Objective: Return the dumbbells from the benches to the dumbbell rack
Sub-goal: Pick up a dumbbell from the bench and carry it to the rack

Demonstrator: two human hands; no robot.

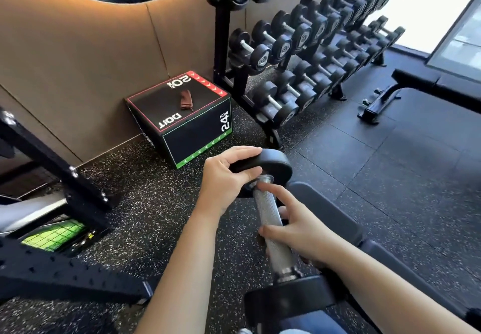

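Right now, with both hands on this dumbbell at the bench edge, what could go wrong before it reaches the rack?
1. The right hand touches the knurled steel handle with open fingers, not wrapped, so a lift now could slip.
2. The left hand pinches only the far black rubber head; the weight may tip or roll off the black padded bench.
3. The black-and-red plyo box sits beside the black dumbbell rack, narrowing the approach.

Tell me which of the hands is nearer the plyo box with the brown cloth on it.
Left. The left hand grips the dumbbell's far head, just below the plyo box. The right hand sits lower on the knurled handle, farther away.
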